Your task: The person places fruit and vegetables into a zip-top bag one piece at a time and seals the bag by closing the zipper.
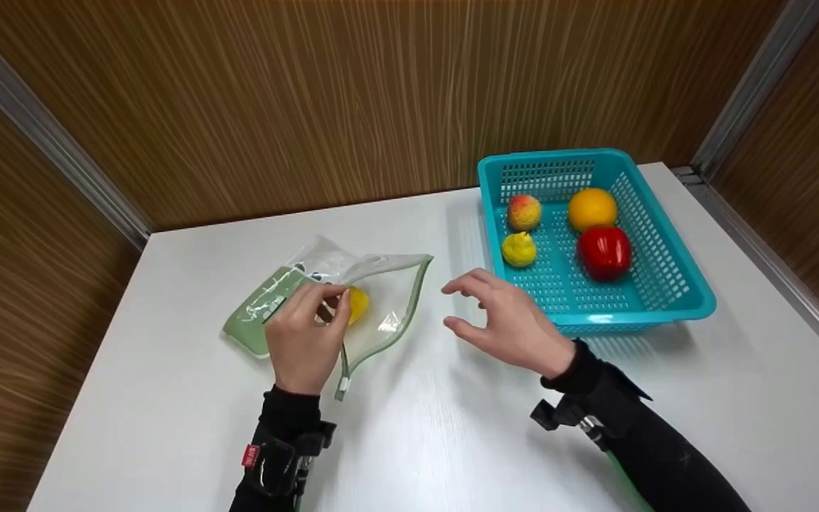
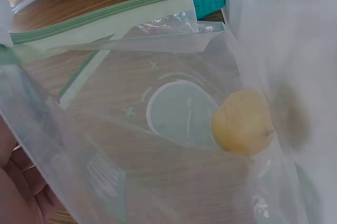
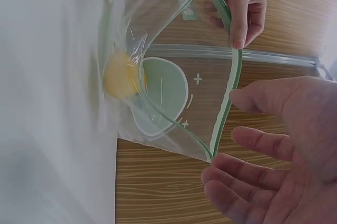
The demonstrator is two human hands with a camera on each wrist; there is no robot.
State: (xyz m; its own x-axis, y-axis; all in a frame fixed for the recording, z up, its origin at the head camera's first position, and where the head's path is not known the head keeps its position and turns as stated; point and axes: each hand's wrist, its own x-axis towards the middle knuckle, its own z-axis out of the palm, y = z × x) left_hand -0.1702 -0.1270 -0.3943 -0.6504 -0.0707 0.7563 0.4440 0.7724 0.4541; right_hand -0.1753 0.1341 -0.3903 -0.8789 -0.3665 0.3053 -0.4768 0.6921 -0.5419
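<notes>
One bare left hand, one bare right hand: two hands. Two black sleeves. One white table. One green-edged clear plastic zip bag, with one rounded yellow fruit inside. One turquoise perforated plastic basket, with four inside: one round orange fruit, one glossy red fruit, one bumpy red-and-yellow fruit, one small bumpy yellow fruit.

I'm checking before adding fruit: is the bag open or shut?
Open: the bag gapes wide at its green rim, which the left hand pinches.

Plus signs on the bag
</notes>
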